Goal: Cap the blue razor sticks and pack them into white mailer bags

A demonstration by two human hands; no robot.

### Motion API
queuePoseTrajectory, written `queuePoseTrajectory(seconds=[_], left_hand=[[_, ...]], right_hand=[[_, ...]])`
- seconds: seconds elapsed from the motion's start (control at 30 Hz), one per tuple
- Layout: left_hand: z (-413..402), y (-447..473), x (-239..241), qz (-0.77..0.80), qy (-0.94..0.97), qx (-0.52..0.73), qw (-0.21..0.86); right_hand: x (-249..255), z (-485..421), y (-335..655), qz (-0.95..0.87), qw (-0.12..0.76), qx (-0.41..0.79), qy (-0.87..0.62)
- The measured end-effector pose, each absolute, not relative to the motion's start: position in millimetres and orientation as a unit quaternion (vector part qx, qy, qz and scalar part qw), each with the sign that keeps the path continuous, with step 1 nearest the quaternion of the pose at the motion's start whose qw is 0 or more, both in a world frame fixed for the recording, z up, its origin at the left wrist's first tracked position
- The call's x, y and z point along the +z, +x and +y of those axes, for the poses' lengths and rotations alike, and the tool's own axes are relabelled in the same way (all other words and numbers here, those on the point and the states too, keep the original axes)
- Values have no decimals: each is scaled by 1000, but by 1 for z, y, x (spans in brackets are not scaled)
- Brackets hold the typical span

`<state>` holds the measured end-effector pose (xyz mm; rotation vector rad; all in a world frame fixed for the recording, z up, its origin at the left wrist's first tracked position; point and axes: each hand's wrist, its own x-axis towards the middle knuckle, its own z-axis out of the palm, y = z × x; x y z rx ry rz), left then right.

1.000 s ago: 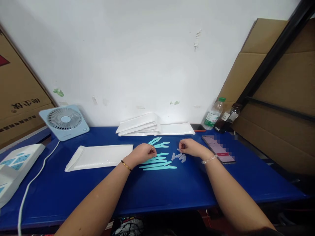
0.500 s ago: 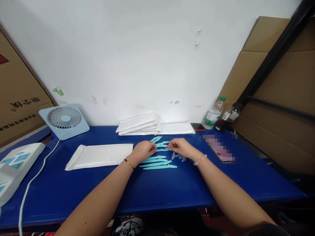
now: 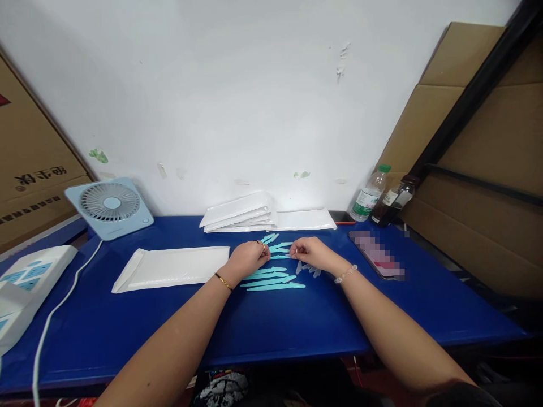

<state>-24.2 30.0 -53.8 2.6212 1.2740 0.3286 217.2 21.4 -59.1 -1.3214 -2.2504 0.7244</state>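
Observation:
Several turquoise eyebrow razors (image 3: 275, 287) lie in a loose row on the blue table, handles to the left. My left hand (image 3: 250, 258) is closed on one eyebrow razor (image 3: 279, 258), whose blade end sticks out to the right. At that end, my right hand (image 3: 311, 254) pinches a small clear blade cap (image 3: 288, 256); whether it sits on the blade is too small to tell. More clear caps (image 3: 314, 271) are scattered under and beside my right hand. Part of the razors is hidden by my left hand.
A white padded envelope (image 3: 173, 268) lies left of my left hand. More envelopes (image 3: 240, 212) are stacked by the wall. A blue fan (image 3: 112, 206) and a white power strip (image 3: 34, 288) stand left; a phone (image 3: 375, 257) and bottles (image 3: 368, 195) are right.
Both hands hold nearly the same place and grip. The view has shifted very slightly; otherwise little differs.

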Motion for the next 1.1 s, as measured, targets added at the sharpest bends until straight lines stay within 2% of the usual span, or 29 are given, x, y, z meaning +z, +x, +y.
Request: queuePoseTrajectory(seconds=[0.2, 0.3, 0.37, 0.47, 0.57, 0.67, 0.8, 1.1], left_hand=[[31, -14, -59, 436, 891, 115, 52], [32, -16, -55, 479, 862, 163, 21], [32, -22, -50, 483, 854, 189, 43], [29, -35, -41, 434, 875, 142, 162], [25, -42, -38, 403, 881, 80, 234], [23, -41, -39, 419, 880, 61, 218], [25, -38, -43, 450, 872, 73, 176], [27, -32, -51, 457, 858, 111, 209]], right_hand=[[-60, 24, 199, -821, 229, 218, -475], [-55, 24, 204, -816, 247, 192, -486], [-48, 21, 214, -823, 236, 226, -465], [-40, 15, 229, -845, 164, 311, -403], [-41, 13, 235, -859, 129, 303, -391], [-47, 15, 234, -849, 146, 274, -427], [-52, 17, 228, -807, 168, 315, -470], [-56, 18, 212, -808, 200, 287, -475]])
